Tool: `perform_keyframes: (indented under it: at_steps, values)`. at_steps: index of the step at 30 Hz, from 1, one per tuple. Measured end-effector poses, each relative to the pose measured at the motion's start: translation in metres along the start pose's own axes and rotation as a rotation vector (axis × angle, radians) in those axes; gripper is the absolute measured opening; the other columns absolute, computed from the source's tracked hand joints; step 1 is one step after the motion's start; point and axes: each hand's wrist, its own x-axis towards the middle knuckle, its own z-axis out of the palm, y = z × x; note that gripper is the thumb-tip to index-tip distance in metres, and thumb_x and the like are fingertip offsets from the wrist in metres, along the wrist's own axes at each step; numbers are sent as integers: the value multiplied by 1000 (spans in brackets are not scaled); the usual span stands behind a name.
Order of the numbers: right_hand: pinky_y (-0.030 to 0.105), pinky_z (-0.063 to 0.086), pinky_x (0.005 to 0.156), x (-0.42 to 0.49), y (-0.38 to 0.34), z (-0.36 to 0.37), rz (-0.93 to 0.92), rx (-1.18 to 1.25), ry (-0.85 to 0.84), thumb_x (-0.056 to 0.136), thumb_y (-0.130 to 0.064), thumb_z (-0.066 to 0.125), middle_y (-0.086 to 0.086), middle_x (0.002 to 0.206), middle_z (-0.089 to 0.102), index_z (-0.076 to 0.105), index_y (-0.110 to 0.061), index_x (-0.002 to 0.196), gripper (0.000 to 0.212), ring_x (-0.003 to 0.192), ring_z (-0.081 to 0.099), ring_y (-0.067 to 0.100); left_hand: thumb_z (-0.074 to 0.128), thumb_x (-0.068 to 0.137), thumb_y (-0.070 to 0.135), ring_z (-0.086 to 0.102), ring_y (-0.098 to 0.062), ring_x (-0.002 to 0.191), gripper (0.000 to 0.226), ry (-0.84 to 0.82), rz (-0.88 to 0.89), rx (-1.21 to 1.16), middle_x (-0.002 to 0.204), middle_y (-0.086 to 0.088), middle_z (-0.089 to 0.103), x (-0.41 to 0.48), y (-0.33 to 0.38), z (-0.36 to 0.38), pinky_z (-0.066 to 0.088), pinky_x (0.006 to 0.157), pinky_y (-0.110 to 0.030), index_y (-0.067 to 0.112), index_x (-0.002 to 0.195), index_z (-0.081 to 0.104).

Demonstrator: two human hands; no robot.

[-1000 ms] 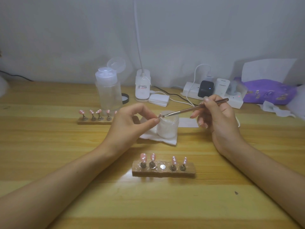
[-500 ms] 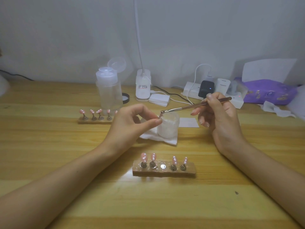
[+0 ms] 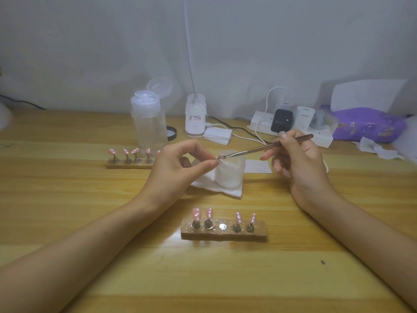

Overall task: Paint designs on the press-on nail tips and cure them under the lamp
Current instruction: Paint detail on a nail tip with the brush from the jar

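My left hand (image 3: 180, 168) pinches a small pink nail tip (image 3: 219, 157) between thumb and forefinger, just above a white jar (image 3: 229, 175). My right hand (image 3: 295, 159) grips a thin metal tool (image 3: 266, 147), and its tip touches the held nail tip. A wooden holder (image 3: 224, 232) stands near me with several pink dotted nail tips (image 3: 197, 214) on stands; its middle socket is bare. A second wooden holder (image 3: 128, 164) with several pink tips stands at the back left, partly behind my left hand.
The jar stands on a white tissue (image 3: 225, 189). At the back are a clear pump bottle (image 3: 149, 123) with its lid flipped up, a white lamp base (image 3: 195, 118), a power strip (image 3: 291, 129) with chargers, and a purple packet (image 3: 370, 127).
The tool's tip has risen from the jar's rim to the nail tip in my left hand. My right hand has shifted slightly up and right.
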Motion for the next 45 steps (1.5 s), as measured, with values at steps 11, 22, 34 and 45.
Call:
perform_keyframes:
  at_steps: [11, 22, 34, 45]
  values:
    - [15, 29, 36, 0, -1, 0, -17, 22, -19, 104, -21, 47, 6, 65, 71, 45, -17, 82, 23, 39, 46, 11, 75, 86, 15, 28, -4, 44, 11, -9, 82, 65, 55, 25, 56, 0, 0, 0, 26, 46, -11, 9, 80, 69]
    - [14, 30, 37, -1, -2, 0, -56, 25, -62, 105, -22, 45, 5, 66, 71, 45, -18, 82, 24, 40, 46, 10, 76, 86, 16, 31, -8, 47, 12, -22, 75, 43, 73, 11, 66, 1, -3, -1, 29, 47, -16, 13, 78, 68]
    - [14, 29, 37, -1, 0, 0, -13, -7, -31, 105, -21, 46, 5, 65, 71, 46, -17, 82, 23, 40, 46, 10, 75, 87, 16, 30, -8, 45, 10, -34, 64, 15, 77, 11, 69, 1, -5, -1, 28, 45, -15, 12, 80, 68]
    - [15, 29, 36, -1, -1, 0, 0, 19, -2, 104, -20, 46, 5, 64, 71, 46, -17, 81, 23, 39, 44, 10, 74, 88, 14, 28, -3, 42, 12, -32, 80, 33, 56, 25, 57, 0, -4, 0, 25, 44, -11, 7, 81, 67]
